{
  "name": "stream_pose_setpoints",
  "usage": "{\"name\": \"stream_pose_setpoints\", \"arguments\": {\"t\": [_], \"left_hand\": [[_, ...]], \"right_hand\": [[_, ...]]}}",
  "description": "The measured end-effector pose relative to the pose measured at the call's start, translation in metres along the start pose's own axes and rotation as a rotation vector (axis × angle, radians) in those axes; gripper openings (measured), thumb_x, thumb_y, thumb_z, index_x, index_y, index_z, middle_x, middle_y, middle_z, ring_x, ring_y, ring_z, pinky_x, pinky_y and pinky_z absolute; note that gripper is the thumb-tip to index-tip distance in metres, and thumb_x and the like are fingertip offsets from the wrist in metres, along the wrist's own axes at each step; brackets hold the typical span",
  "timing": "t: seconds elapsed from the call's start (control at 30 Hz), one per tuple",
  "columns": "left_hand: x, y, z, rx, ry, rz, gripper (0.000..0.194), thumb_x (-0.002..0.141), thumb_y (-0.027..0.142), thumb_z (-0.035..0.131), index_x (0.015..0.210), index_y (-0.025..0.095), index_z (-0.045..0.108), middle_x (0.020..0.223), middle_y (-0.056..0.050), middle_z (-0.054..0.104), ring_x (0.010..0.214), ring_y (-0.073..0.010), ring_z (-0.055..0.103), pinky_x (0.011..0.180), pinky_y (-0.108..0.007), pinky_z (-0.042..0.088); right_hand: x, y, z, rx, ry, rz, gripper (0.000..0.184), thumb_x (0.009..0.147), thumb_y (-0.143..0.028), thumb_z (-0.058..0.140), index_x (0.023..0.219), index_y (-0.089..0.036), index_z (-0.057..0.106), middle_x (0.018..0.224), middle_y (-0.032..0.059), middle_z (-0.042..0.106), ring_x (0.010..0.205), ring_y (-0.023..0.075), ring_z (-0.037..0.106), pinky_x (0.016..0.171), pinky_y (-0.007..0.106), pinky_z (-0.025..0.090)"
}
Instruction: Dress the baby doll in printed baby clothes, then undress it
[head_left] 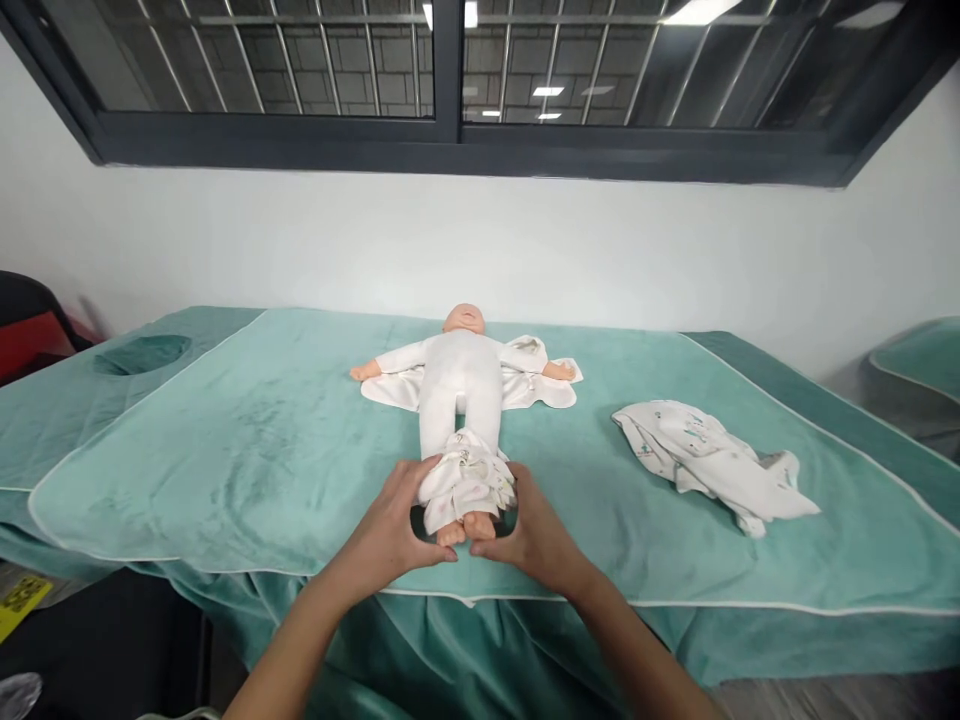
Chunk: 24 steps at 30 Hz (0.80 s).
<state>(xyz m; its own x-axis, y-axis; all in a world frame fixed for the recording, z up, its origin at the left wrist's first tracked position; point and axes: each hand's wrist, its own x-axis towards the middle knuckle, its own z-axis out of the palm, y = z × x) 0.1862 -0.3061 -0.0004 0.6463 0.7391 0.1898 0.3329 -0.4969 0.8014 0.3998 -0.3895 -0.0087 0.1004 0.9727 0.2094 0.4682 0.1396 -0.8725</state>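
Note:
A baby doll (461, 375) lies on its back, arms spread, its feet toward me. White patterned baby pants (466, 475) are bunched around its lower legs, with the bare feet (466, 528) sticking out of the near end. My left hand (397, 520) grips the left side of the pants, fingers mostly hidden behind the cloth and thumb near the feet. On the opposite side, my right hand (536, 525) grips the pants in the same way. Beneath the doll's arms and back a white baby top (540, 390) is spread out, largely covered by the body.
A green blanket (247, 450) with pale piping covers the bed. To the right lies a loosely folded white printed baby garment (705, 455). The bed has a face hole (142, 354) at the left. A white wall (300, 235) and window stand behind; a black object (105, 640) is at the lower left.

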Motion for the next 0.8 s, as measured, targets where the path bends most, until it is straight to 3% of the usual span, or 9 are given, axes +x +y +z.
{"name": "stream_pose_setpoints", "arguments": {"t": [0.1, 0.23, 0.37, 0.57, 0.67, 0.8], "left_hand": [[0.002, 0.004, -0.001, 0.001, 0.040, -0.026, 0.087, 0.064, 0.034, 0.080, 0.141, 0.028, 0.040, 0.135, -0.009, 0.051, 0.124, -0.0299, 0.049, 0.104, -0.042, 0.041], [0.006, 0.008, -0.005, 0.051, 0.110, -0.109, 0.077, 0.072, 0.039, 0.073, 0.140, 0.025, 0.040, 0.138, -0.008, 0.053, 0.120, -0.0282, 0.054, 0.100, -0.039, 0.045], [0.010, 0.014, -0.007, 0.107, 0.122, -0.074, 0.061, 0.075, 0.025, 0.064, 0.134, 0.027, 0.048, 0.132, -0.004, 0.059, 0.115, -0.0251, 0.059, 0.098, -0.037, 0.046], [0.009, 0.017, 0.003, 0.111, 0.125, -0.067, 0.047, 0.082, 0.023, 0.055, 0.128, 0.027, 0.053, 0.131, -0.002, 0.061, 0.113, -0.0237, 0.060, 0.096, -0.035, 0.046], [0.006, 0.025, -0.006, 0.089, 0.030, -0.109, 0.044, 0.083, 0.026, 0.055, 0.127, 0.026, 0.055, 0.128, -0.002, 0.063, 0.113, -0.0244, 0.061, 0.096, -0.034, 0.046], [0.006, 0.059, -0.040, -0.088, -0.270, -0.132, 0.038, 0.085, 0.038, 0.056, 0.120, 0.024, 0.059, 0.123, -0.003, 0.066, 0.111, -0.0240, 0.061, 0.095, -0.032, 0.047]], "right_hand": [[-0.003, -0.007, 0.002, 0.019, 0.027, 0.075, 0.065, 0.070, -0.047, 0.076, 0.121, -0.021, 0.045, 0.115, 0.0091, 0.062, 0.105, 0.0271, 0.059, 0.087, 0.039, 0.048], [0.004, -0.012, -0.005, -0.013, 0.037, 0.151, 0.048, 0.074, -0.048, 0.070, 0.107, -0.021, 0.050, 0.096, 0.0041, 0.066, 0.086, 0.0219, 0.062, 0.072, 0.032, 0.048], [0.015, -0.005, -0.009, -0.129, 0.114, 0.162, 0.028, 0.076, -0.040, 0.065, 0.093, -0.022, 0.051, 0.083, 0.0003, 0.065, 0.076, 0.0195, 0.061, 0.066, 0.029, 0.043], [0.013, -0.008, -0.004, -0.322, 0.126, 0.191, 0.020, 0.072, -0.030, 0.063, 0.084, -0.022, 0.049, 0.074, -0.0007, 0.063, 0.068, 0.0190, 0.058, 0.060, 0.027, 0.035], [0.010, -0.021, -0.014, -0.217, -0.016, 0.160, 0.018, 0.073, -0.031, 0.063, 0.083, -0.021, 0.052, 0.077, 0.0003, 0.065, 0.072, 0.0195, 0.058, 0.063, 0.028, 0.038], [0.015, -0.042, -0.044, 0.163, -0.429, 0.117, 0.027, 0.069, -0.029, 0.070, 0.094, -0.019, 0.064, 0.093, 0.0005, 0.068, 0.086, 0.0211, 0.061, 0.075, 0.031, 0.046]]}}
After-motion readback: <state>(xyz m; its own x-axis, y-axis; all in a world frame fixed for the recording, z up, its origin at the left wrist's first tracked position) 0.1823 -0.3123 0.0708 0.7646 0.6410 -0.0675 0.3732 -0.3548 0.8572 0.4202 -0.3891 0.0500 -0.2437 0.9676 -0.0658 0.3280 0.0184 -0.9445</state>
